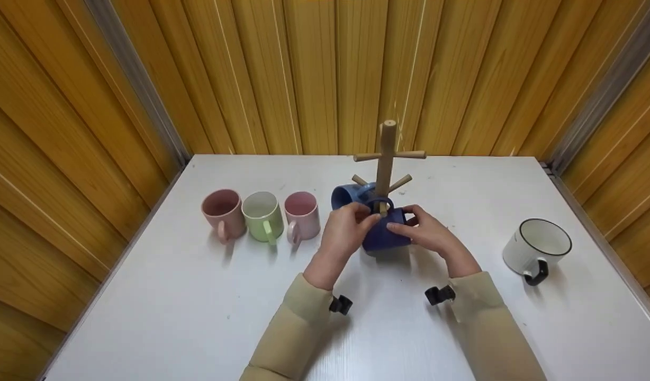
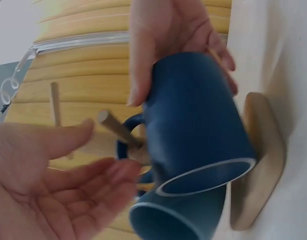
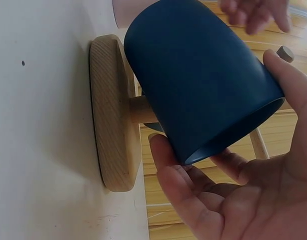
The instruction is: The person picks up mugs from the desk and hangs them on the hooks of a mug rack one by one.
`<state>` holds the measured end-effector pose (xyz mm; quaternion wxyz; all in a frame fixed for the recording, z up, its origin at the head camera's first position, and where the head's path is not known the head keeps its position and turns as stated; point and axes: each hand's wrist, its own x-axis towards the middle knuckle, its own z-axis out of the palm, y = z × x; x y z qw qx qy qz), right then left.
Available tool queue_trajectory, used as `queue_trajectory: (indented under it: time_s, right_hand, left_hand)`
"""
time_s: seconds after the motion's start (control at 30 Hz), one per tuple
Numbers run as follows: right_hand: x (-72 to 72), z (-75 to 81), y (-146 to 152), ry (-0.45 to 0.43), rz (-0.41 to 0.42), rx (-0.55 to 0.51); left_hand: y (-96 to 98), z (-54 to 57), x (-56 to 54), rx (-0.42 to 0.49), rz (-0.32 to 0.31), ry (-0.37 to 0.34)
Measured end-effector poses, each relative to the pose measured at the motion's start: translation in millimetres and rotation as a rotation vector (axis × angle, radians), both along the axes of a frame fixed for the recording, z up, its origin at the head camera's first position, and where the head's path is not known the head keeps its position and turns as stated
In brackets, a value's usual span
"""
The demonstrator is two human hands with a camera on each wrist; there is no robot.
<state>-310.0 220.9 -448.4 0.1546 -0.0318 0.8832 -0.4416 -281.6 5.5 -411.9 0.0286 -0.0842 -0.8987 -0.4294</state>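
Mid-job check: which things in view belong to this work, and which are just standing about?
Apparently in the job:
dark blue mug, held by the right hand
wooden mug tree
light blue mug, hanging on it
left hand, close by

Standing about, untouched, though perhaps wanted later:
dusty pink mug
light green mug
pale pink mug
white black-rimmed mug

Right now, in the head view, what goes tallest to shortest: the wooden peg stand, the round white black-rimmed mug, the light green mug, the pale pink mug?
1. Wooden peg stand
2. White mug, though nearer the camera
3. Green mug and pale pink mug: too alike to rank
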Motion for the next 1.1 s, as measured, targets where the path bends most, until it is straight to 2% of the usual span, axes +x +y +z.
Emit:
queue_trajectory:
  time_s: [0.13,0.3,0.4,0.5,0.67,0.8,0.9,1.0,1.1]
  right_hand:
    - [1.0,-0.1,-0.9,0.027,0.014,0.019]
    - [2.1,-1.0,-0.7,0.049,0.036,0.028]
    - [2.9,0.1,-0.8,0.059,0.049,0.041]
    - [3.4,2.5,0.0,0.072,0.051,0.045]
    - [2.8,5.9,5.4,0.126,-0.024,-0.018]
    - [1.3,3.9,10.4,0.283,-0.106,-0.137]
    - [1.1,1.9,10.1,0.433,-0.098,-0.2]
    - [1.8,2.4,8.0,0.541,-0.099,-0.202]
    - [3.0,5.4,6.7,0.604,-0.134,-0.158]
  left_hand:
    - [13.9,-15.1,-1.4,0.067,-0.038,0.199]
    - [22.7,-34.9,-6.6,0.021,-0.025,0.474]
    - [22.1,-37.9,-8.0,0.003,-0.019,0.568]
    - [19.1,-35.8,-8.8,0.005,-0.036,0.567]
    - [10.8,-31.0,-10.6,0.042,-0.086,0.452]
    - [2.3,-29.0,-12.4,0.066,-0.146,0.382]
    - [-4.0,-28.4,-15.4,0.102,-0.199,0.357]
    - [-9.1,-27.2,-19.0,0.135,-0.235,0.327]
    - [-12.5,-24.7,-21.4,0.155,-0.224,0.289]
